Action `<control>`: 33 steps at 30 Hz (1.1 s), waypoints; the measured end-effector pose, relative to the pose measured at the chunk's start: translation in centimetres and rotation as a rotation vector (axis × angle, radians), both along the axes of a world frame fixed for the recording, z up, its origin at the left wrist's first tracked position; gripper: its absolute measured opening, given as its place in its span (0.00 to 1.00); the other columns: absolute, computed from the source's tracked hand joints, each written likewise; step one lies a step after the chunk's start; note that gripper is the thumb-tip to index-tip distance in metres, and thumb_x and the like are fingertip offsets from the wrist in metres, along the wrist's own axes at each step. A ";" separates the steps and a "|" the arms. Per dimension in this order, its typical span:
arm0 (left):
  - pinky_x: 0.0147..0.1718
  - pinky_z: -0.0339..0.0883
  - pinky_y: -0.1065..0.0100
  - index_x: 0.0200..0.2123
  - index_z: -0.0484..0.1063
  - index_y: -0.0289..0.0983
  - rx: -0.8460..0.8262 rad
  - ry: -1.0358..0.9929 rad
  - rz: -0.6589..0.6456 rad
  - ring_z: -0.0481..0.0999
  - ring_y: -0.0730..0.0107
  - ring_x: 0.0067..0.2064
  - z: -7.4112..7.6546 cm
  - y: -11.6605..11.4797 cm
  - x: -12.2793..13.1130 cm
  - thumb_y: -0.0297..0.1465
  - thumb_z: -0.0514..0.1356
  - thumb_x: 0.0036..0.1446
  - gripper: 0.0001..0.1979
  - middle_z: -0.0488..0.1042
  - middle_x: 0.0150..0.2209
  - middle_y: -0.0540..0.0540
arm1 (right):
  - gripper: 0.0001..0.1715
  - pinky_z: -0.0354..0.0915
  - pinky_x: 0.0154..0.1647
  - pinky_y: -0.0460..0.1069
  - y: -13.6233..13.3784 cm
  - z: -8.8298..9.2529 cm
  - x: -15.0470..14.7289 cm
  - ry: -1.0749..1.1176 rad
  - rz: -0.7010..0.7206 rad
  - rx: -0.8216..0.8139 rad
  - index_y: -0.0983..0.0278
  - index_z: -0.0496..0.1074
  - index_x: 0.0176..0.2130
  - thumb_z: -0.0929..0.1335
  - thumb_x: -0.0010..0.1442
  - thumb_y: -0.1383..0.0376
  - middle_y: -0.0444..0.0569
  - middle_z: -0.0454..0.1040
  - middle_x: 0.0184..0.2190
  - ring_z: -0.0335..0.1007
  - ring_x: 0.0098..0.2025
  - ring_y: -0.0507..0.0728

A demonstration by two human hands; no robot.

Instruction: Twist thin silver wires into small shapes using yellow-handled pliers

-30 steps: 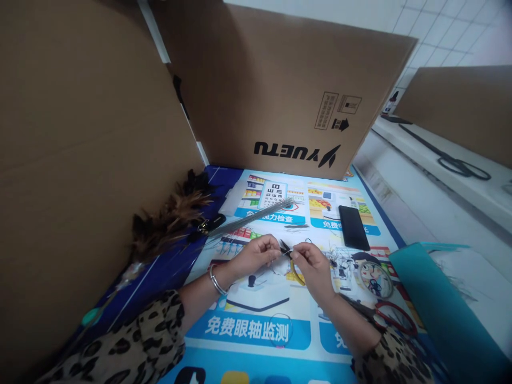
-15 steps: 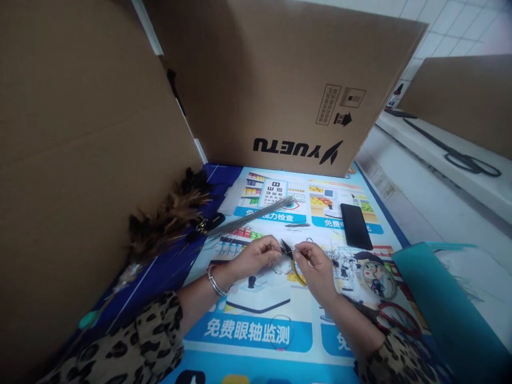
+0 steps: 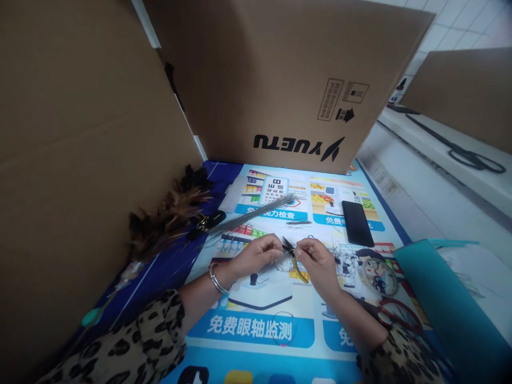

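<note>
My left hand [image 3: 256, 256] is closed in a pinch, with a bracelet at the wrist. Facing it, my right hand [image 3: 318, 264] also pinches, thumb against fingers. A fine thin wire appears to run between the fingertips, but it is too small to follow clearly. Between and under the hands lies a pair of pliers [image 3: 299, 271] with a yellow handle and dark jaws; no palm is wrapped round it. Beyond the hands rests a bundle of straight thin wires [image 3: 256, 212]. Nearer me, a thin wire ring [image 3: 295, 329] with a small pink bit lies on the printed sheet.
Tall cardboard panels [image 3: 288, 69] stand at the back and left. On the right are a black phone [image 3: 358, 224], a round clear dish [image 3: 381, 277], red-handled scissors [image 3: 401, 316] and a teal box [image 3: 452, 304]. Brown feathers [image 3: 160, 229] lie left. Black scissors [image 3: 466, 154] sit on a ledge.
Both hands stay nearly in place, still pinching close together over the pliers. The view has shifted very slightly.
</note>
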State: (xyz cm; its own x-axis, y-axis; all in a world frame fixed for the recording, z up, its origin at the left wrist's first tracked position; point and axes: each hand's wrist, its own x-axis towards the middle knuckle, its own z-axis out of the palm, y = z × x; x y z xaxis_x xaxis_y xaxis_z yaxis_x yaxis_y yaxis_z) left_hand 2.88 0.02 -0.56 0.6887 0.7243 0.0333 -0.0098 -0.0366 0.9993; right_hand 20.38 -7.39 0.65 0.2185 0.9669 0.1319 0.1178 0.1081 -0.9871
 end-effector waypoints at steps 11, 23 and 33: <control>0.26 0.61 0.73 0.33 0.67 0.33 0.067 0.018 -0.020 0.66 0.77 0.26 -0.7 0.2 -0.3 0.31 0.57 0.55 0.06 0.68 0.27 0.50 | 0.09 0.57 0.25 0.44 0.4 -0.1 -0.2 0.276 0.058 -0.137 0.63 0.70 0.36 0.69 0.52 0.65 0.42 0.68 0.25 0.61 0.24 0.48; 0.27 0.60 0.73 0.32 0.67 0.33 0.096 0.016 -0.008 0.66 0.76 0.27 -0.4 0.2 -0.3 0.32 0.57 0.55 0.07 0.67 0.27 0.50 | 0.08 0.58 0.26 0.44 0.1 0.8 -0.1 0.174 0.062 -0.080 0.63 0.70 0.35 0.69 0.52 0.64 0.41 0.66 0.25 0.60 0.26 0.49; 0.25 0.59 0.74 0.31 0.66 0.34 0.090 0.025 0.014 0.65 0.76 0.26 -0.6 0.1 -0.2 0.31 0.57 0.55 0.06 0.65 0.25 0.51 | 0.06 0.62 0.32 0.46 -0.4 0.6 0.1 -0.057 0.047 0.017 0.63 0.71 0.35 0.67 0.54 0.67 0.44 0.69 0.28 0.63 0.29 0.51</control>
